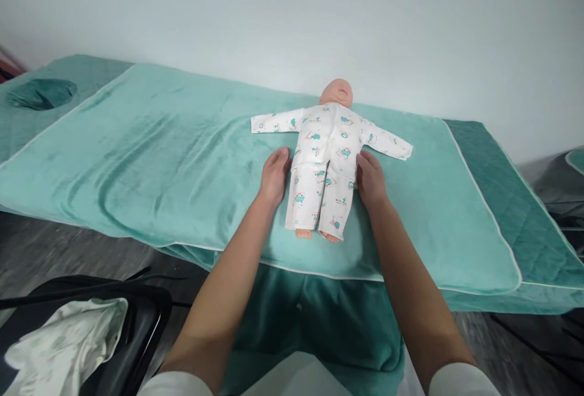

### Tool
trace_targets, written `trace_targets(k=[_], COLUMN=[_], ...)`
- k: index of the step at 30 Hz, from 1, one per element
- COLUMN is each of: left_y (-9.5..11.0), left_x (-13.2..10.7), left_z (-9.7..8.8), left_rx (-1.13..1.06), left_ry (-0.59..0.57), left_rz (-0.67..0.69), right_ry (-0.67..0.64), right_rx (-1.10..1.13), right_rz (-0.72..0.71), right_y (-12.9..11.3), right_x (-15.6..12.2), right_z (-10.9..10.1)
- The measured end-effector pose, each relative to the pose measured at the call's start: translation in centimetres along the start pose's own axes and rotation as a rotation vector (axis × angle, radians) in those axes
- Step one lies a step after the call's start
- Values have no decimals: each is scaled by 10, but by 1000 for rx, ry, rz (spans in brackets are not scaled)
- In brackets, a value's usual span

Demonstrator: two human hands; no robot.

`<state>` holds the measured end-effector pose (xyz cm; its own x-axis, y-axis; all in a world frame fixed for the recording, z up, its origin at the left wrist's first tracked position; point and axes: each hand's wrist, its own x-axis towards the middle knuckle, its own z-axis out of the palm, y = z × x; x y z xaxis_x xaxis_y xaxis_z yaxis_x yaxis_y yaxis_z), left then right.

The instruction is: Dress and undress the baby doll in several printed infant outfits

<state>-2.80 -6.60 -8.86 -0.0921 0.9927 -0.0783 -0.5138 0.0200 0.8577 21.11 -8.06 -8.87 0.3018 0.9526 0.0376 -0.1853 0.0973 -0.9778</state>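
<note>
A baby doll point(340, 90) lies on its back on the teal bed cover. It wears a white printed long-sleeved top point(329, 131) and matching trousers point(305, 195), with its bare feet showing below the cuffs. The sleeves spread out to both sides. At the doll's left-hand side in view, my left hand point(274, 175) is curled against the clothes near the waist. My right hand point(371, 178) is closed in the same way at the opposite side, by the hem of the top. The fingertips of both hands are partly hidden against the cloth.
The teal cover point(182, 140) is wrinkled on the left, over a bed with a face hole point(43, 93). A white wall point(274, 19) runs behind it. At lower left, a printed cloth point(68, 341) lies on a black chair point(146, 317).
</note>
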Motion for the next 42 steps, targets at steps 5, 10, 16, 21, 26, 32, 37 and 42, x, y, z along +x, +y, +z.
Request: trace_targets(k=[5, 10, 16, 21, 26, 32, 37, 42], left_y=[2, 0, -5, -7, -8, -7, -7, -8], left_x=[32, 38, 26, 26, 28, 28, 26, 24], left_z=[18, 19, 28, 36, 36, 34, 34, 34], left_rx=[-37, -58, -57, -53, -53, -71, -77, -85], left_ry=[-158, -254, -208, -196, -188, -180, -155, -115], left_rz=[-262, -341, -271, -227, -219, -218, -201, -176], right_ry=[-23, -113, -187, -188, -174, -167, -175, -150], right_rx=[99, 152, 188, 216, 169, 192, 257, 316], right_rz=[35, 64, 38, 45, 56, 53, 67, 73], right_y=[-6, -5, -10, -14, -11, -10, -11, -10], right_x=[7, 15, 23, 34, 38, 36, 34, 32], right_z=[13, 10, 14, 11, 6, 5, 4, 2])
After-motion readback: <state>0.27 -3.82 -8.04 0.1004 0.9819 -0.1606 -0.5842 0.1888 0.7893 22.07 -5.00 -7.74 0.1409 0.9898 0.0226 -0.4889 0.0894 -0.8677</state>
